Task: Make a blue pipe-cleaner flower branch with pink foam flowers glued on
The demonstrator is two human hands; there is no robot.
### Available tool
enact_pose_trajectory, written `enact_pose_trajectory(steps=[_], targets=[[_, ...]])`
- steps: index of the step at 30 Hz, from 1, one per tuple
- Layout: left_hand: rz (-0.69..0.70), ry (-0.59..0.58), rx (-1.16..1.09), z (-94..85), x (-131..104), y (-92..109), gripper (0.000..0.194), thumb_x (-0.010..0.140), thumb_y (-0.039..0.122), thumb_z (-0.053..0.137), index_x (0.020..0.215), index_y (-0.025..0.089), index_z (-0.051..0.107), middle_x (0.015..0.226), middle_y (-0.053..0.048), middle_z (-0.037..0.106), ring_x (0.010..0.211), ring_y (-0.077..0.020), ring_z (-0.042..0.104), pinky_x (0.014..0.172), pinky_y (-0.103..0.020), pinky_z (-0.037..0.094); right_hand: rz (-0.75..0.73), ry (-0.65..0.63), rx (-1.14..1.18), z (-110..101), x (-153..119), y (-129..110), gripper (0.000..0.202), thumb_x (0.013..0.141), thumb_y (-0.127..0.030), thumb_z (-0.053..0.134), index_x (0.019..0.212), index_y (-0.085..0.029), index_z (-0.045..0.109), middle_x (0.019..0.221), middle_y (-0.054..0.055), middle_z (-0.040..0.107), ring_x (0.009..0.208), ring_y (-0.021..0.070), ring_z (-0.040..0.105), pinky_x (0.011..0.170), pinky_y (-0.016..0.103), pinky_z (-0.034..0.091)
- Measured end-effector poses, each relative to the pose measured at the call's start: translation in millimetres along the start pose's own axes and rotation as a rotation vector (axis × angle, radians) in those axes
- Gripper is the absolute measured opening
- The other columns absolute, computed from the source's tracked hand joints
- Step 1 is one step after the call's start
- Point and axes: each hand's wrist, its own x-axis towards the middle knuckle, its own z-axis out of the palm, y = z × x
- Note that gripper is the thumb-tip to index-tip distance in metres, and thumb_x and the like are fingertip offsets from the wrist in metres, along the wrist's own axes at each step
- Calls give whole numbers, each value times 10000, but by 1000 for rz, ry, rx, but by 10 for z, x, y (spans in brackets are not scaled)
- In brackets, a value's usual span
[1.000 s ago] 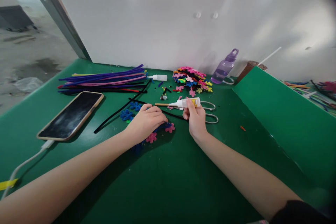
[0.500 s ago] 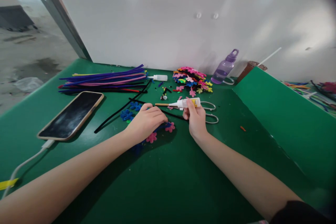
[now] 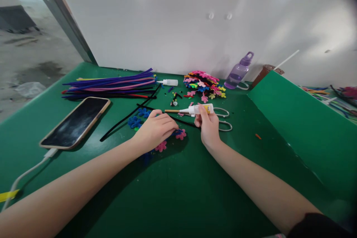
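My right hand [image 3: 209, 126] is closed round a small white glue bottle [image 3: 208, 108] with a yellow label. It holds the bottle almost level, nozzle pointing left. A thin tan stick [image 3: 172, 111] shows at the nozzle's end; whether they touch I cannot tell. My left hand [image 3: 156, 130] is curled over a fuzzy pipe-cleaner flower piece, its fingertips pinched at the blue part beside a pink flower [image 3: 181, 134]. Another pink flower [image 3: 161, 146] and blue flowers [image 3: 134, 121] show round that hand, which hides the middle. Scissors [image 3: 225, 125] with grey handles lie behind my right hand.
Bundled pipe cleaners [image 3: 111, 86], a phone [image 3: 75, 123] on a cable and a black pipe cleaner [image 3: 119, 122] lie left. At the back are another glue bottle [image 3: 170, 82], piled colourful flowers [image 3: 203, 83] and a purple bottle [image 3: 239, 71]. A green panel [image 3: 304, 126] stands right.
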Motion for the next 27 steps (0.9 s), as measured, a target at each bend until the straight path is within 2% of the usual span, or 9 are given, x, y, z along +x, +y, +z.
enact_pose_trajectory(steps=[4,7,12,19,27], targets=[[8,-16,9,-2,2,-6,189,897,197,427,864,210,613,882,1,662,860,-134,571,886,-347,282,-42,8,-13,29,-48,-53,242,819,-413,535,986,-240,504,691,-44,477,438,47,421,367,186,366],[13,-21,20,2,-1,-7,190,894,192,427,858,209,613,865,0,661,849,-135,573,875,-346,286,-28,-61,-56,64,-107,-78,334,800,-408,562,1087,-278,453,795,-20,527,518,73,504,368,178,435],[30,-1,27,8,-2,-11,196,890,184,432,837,208,619,851,3,668,837,-133,577,861,-345,291,-11,-158,-159,96,-180,-66,370,759,-404,608,1081,-275,481,892,11,540,594,96,546,402,202,512],[45,-8,40,8,1,-14,208,887,176,435,833,218,631,871,13,676,859,-137,584,873,-352,288,24,-225,-248,97,-209,-144,355,772,-387,599,1084,-254,493,923,32,537,681,114,558,499,239,566],[48,-18,40,-19,5,-17,216,877,170,434,820,218,637,848,1,675,850,-138,581,860,-346,298,42,-231,-241,93,-206,-135,341,765,-390,604,1060,-248,508,815,7,549,614,102,549,498,240,563]])
